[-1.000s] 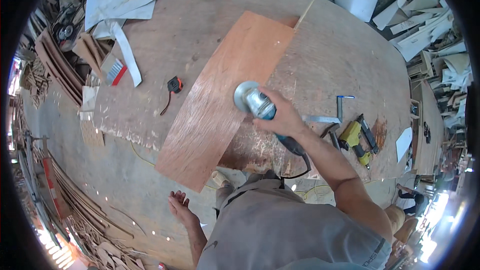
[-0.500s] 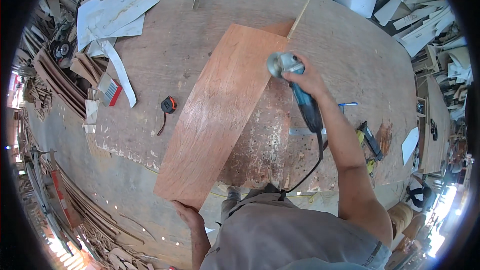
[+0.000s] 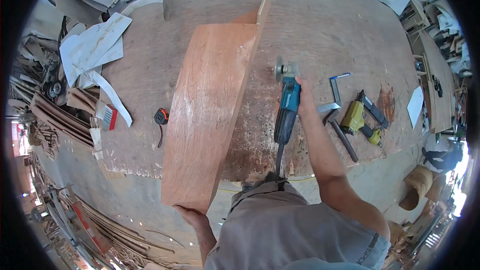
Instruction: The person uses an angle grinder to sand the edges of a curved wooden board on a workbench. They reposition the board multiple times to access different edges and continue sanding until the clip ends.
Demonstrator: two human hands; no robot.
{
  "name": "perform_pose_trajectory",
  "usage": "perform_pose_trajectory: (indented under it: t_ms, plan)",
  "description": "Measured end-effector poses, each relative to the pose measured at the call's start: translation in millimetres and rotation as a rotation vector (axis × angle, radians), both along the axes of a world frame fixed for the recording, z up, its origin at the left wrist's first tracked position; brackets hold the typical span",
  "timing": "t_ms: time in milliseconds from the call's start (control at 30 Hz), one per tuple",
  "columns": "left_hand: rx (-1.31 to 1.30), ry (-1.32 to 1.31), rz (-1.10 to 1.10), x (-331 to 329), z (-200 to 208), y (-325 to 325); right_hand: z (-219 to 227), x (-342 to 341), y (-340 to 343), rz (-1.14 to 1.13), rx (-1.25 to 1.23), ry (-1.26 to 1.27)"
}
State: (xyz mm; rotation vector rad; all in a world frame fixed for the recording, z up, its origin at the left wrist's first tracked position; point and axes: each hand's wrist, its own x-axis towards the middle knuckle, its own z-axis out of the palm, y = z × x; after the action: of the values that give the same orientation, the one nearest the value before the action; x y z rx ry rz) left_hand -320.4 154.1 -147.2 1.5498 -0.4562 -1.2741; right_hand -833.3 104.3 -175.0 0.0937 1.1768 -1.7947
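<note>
Downward fisheye view, head height

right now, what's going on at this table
A person's right hand grips a blue angle grinder, its disc off to the right of a long wooden board. The left hand is at the board's near end. On the table, a tape measure lies left of the board and a yellow-green nail gun to the right.

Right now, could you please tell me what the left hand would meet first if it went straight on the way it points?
The board: the left hand is at its near end, seemingly touching it. Depth is unclear here, so it might press the edge or slip beneath.
</note>
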Motion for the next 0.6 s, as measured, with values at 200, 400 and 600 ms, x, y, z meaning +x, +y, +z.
perform_pose_trajectory:
  t_ms: [200, 400, 600]
  plan:
    - [-0.022, 0.121, -0.078, 5.2, 10.0, -19.1, -16.2, 41.0, -8.4, 0.035, -0.164, -0.205]
    - [-0.05, 0.166, -0.113, 11.0, -1.8, -20.9, -10.9, 47.7, -9.2, 0.031, -0.273, -0.204]
    - [-0.099, 0.244, -0.153, 19.6, -12.2, -14.4, 1.4, 47.3, 27.3, 0.008, -0.124, -0.064]
